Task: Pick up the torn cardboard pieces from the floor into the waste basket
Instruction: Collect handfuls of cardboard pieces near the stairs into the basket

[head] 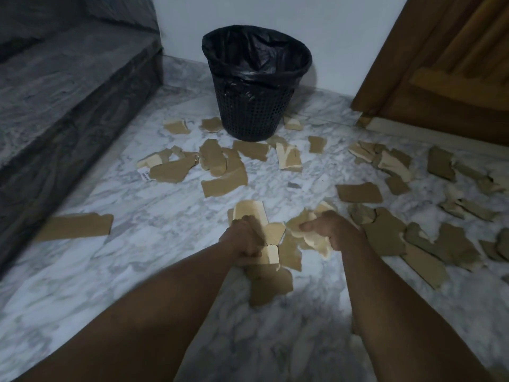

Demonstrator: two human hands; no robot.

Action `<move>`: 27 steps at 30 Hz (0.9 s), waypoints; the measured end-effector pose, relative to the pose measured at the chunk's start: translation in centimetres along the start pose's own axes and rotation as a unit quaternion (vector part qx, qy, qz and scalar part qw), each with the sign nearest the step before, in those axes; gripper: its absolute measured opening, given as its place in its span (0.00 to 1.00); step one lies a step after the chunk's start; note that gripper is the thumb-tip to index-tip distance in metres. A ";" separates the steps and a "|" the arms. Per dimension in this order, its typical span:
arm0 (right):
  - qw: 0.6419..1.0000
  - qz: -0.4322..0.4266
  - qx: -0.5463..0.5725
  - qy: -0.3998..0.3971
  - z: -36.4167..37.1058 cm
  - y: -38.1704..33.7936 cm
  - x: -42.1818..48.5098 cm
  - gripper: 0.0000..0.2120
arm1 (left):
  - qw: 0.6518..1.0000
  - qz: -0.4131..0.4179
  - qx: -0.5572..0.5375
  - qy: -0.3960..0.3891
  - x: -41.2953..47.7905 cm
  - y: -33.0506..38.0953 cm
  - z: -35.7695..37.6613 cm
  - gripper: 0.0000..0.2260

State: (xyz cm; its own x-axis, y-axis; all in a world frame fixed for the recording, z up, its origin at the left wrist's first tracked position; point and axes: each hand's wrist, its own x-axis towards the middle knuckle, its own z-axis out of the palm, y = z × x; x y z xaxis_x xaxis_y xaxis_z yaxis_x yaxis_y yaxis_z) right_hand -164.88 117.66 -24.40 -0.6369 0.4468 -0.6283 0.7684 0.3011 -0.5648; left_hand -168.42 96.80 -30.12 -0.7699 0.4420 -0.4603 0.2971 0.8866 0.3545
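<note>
Torn brown cardboard pieces lie scattered over the marble floor [154, 271], with a cluster [223, 172] in front of the basket and more [429, 244] at the right. My left hand [243, 239] is shut on a bunch of cardboard pieces [271, 252] that stick out above and below the fist. My right hand [334, 231] is shut on another handful of pieces [308, 232]. Both hands are low over the floor, side by side. The black mesh waste basket [254, 111], lined with a black bag, stands against the back wall, well beyond both hands.
A dark grey sofa [68, 86] runs along the left side. A wooden door [446, 67] stands open at the right rear. One long cardboard strip [75, 226] lies alone near the sofa base.
</note>
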 end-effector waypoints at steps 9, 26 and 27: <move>0.998 0.030 -0.057 -0.016 5.8 3.5 -0.7 0.41 | 0.997 -0.016 0.031 -0.065 2.4 0.3 0.6 0.31; 0.997 -0.033 -0.073 0.007 2.6 -0.7 -1.0 0.35 | 0.911 -0.152 -0.376 0.076 -1.7 -3.4 -6.5 0.10; 0.992 -0.032 -0.116 -0.041 2.3 -1.0 -1.8 0.36 | 0.915 -0.174 -0.356 0.071 -1.8 -3.3 -6.1 0.06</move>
State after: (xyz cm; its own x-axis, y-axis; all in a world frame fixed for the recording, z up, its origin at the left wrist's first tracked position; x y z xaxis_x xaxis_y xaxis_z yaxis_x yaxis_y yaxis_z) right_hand -164.66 114.60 -23.92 -0.6806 0.3528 -0.6420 0.7137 0.5174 -0.4722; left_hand -171.48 92.23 -25.51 -0.8281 0.0826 -0.5545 -0.3854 0.6345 0.6700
